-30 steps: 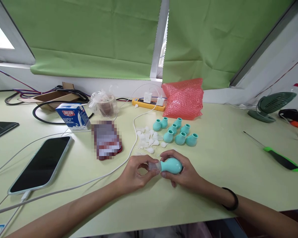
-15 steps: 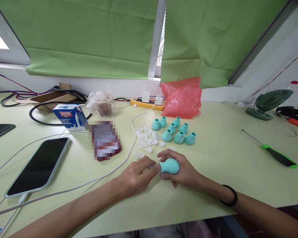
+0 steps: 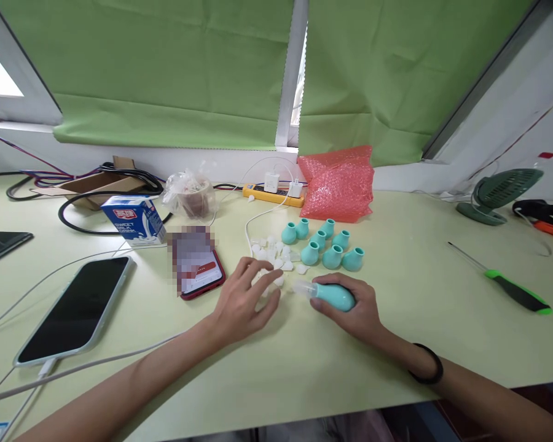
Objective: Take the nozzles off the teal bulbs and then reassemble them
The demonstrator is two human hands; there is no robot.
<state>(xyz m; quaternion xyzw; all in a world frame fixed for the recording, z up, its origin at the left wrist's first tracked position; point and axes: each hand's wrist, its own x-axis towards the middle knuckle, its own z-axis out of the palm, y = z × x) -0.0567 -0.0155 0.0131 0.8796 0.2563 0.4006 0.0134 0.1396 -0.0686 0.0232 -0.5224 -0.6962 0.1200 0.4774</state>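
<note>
My right hand (image 3: 357, 304) is closed around a teal squeeze bulb (image 3: 335, 297), which lies sideways in the fingers. A clear tip (image 3: 304, 288) sits in the bulb's mouth and points left. My left hand (image 3: 246, 298) is open, its fingers apart and slightly curled, at the near edge of a pile of small white and clear plastic pieces (image 3: 276, 250). Whether its fingertips touch any of them I cannot tell. Several more teal bulbs (image 3: 332, 256) stand behind my right hand, mouths up and without tips.
Left of the pile lie a red-cased phone (image 3: 207, 270) and a larger charging phone (image 3: 74, 310). A milk carton (image 3: 136, 221), a yellow power strip (image 3: 258, 195) and a red bubble-wrap bag (image 3: 336, 184) stand farther back. A screwdriver (image 3: 516, 288) and a green fan (image 3: 502, 190) are at right.
My left hand has let go of the clear tip at the bulb's mouth and moved left and up towards the pile, fingers opening. My right hand has shifted right with the bulb.
</note>
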